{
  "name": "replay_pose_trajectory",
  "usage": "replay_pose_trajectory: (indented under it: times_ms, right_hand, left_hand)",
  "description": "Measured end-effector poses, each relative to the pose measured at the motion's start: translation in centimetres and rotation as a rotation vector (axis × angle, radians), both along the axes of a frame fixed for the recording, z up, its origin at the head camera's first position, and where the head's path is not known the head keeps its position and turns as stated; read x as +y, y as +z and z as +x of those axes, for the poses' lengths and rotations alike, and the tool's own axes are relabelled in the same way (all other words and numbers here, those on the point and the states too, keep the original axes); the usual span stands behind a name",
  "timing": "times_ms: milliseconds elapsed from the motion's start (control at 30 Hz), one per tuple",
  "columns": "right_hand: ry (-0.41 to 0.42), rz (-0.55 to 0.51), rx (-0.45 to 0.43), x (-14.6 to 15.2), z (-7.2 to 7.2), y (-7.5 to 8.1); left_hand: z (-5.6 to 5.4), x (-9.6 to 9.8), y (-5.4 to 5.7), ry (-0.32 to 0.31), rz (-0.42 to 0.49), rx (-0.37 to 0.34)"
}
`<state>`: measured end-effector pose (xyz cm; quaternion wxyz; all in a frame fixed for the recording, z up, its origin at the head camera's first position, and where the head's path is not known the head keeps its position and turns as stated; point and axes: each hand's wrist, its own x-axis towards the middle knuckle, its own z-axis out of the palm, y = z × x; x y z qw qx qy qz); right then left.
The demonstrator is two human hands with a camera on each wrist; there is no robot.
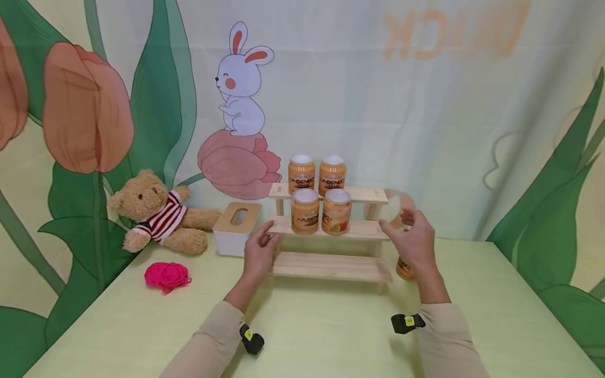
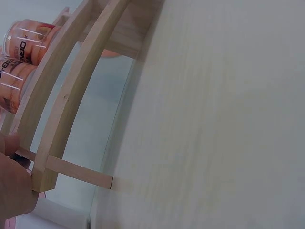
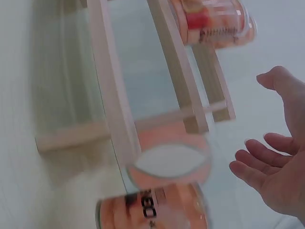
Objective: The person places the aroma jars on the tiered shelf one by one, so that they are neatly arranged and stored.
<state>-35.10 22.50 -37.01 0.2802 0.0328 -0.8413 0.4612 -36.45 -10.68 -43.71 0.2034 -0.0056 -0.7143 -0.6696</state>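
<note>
A three-tier wooden display rack (image 1: 326, 265) stands on the table. Two orange-labelled jars (image 1: 301, 177) with pale lids sit on its top tier, and two more jars (image 1: 304, 214) on the middle one. My left hand (image 1: 259, 254) grips the middle tier's left end, fingertips at the board in the left wrist view. By the opposite end is my right hand (image 1: 417, 239), its fingers spread and holding nothing; a gap shows between it and the rack in the right wrist view. Another jar (image 3: 152, 210) stands on the table at the rack's right, partly hidden by that hand in the head view.
Left of the rack is a white tissue box (image 1: 230, 242) with a wooden lid. Further left, a teddy bear (image 1: 163, 212) in a striped shirt leans against the printed backdrop (image 1: 378, 121). Pink yarn (image 1: 167, 276) lies in front of the bear.
</note>
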Motion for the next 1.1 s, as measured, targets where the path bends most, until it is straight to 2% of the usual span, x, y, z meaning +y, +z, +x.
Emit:
replay_pose_trajectory:
  times_ms: [233, 500, 633, 833, 933, 1100]
  right_hand:
    - [-0.126, 0.027, -0.035, 3.1, -0.3, -1.0]
    - [-0.173, -0.005, -0.198, 5.6, -0.6, -3.0]
    - [-0.108, -0.017, -0.274, 6.8, -0.7, -4.0]
    - [0.104, -0.015, -0.371, 8.2, -1.0, -6.1]
    - [0.141, -0.016, -0.372, 8.6, -1.1, -6.9]
    - [0.148, -0.056, -0.382, 8.8, -1.2, -7.6]
  left_hand:
    - [-0.1, 0.0, 0.0, -0.004, -0.007, -0.008]
    - [-0.1, -0.1, -0.2, -0.003, -0.012, -0.023]
    - [-0.1, -0.1, 0.0, 0.007, -0.009, -0.01]
    - [0.0, 0.0, 0.2, -0.001, -0.002, 0.004]
    - [0.0, 0.0, 0.1, -0.005, -0.006, 0.007]
    - [0.0, 0.1, 0.1, -0.002, -0.007, 0.002]
